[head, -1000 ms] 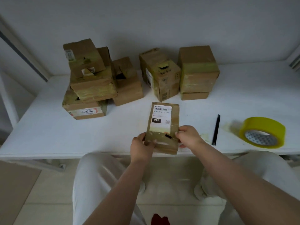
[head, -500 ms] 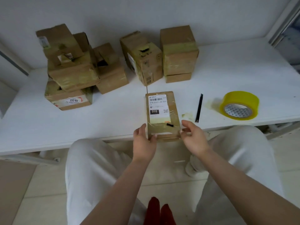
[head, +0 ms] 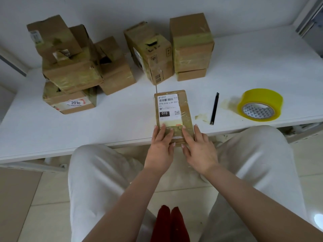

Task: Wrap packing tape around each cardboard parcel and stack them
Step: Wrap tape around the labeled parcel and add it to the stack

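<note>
A flat cardboard parcel (head: 172, 110) with a white shipping label marked 010 lies at the front edge of the white table (head: 122, 123). My left hand (head: 161, 144) lies flat on its near end, fingers straight, pressing the tape down. My right hand (head: 198, 147) lies beside it, fingers straight over the parcel's near right corner. A yellow roll of packing tape (head: 261, 104) lies on its side to the right, apart from both hands.
A black cutter (head: 214, 108) lies between the parcel and the roll. Taped cardboard boxes are heaped at the back left (head: 70, 74) and stacked at the back middle (head: 191, 48). My legs in pale trousers are below the table edge.
Both hands moved from gripping the parcel's near sides to lying flat on its top. The parcel stays on the table edge; my head has moved closer.
</note>
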